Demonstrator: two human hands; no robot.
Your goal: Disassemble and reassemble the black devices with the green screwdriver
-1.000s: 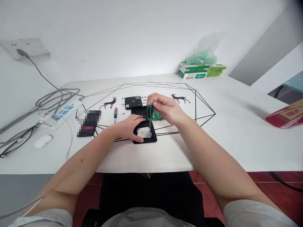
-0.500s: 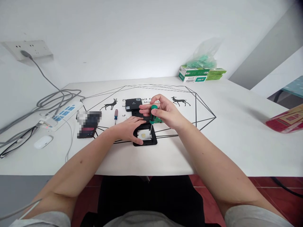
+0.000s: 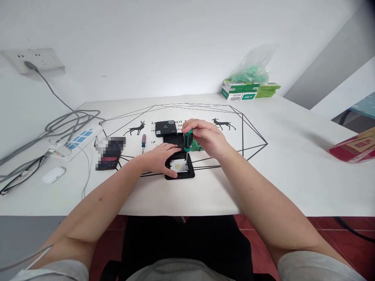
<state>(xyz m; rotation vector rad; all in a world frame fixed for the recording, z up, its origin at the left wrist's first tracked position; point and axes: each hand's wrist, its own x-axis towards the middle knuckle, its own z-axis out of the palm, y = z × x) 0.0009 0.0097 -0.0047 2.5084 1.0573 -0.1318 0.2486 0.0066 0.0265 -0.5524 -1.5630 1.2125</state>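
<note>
My right hand [image 3: 206, 136] grips a green screwdriver [image 3: 188, 141] held upright, its tip at the upper right corner of the opening in a black frame [image 3: 190, 171]. Inside that frame lies a silvery plate with a small yellowish square [image 3: 177, 166]. My left hand [image 3: 161, 159] rests on the frame's left side, thumb at the lower edge and fingers spread over the upper part. Behind it are a black panel [image 3: 172, 140] and a flat black box [image 3: 165, 128]. A green circuit board [image 3: 196, 145] shows partly beneath my right hand.
A small screwdriver [image 3: 143, 142], tiny screws [image 3: 153, 142] and a phone [image 3: 113, 154] lie to the left. Further left are a power strip [image 3: 82, 142], cables and a white case [image 3: 54, 175]. Green boxes [image 3: 241, 88] stand at the back, a red package [image 3: 354, 148] at right.
The fingers of my right hand have closed in around the top of the green screwdriver, from a more spread pose. My left hand has stayed in place.
</note>
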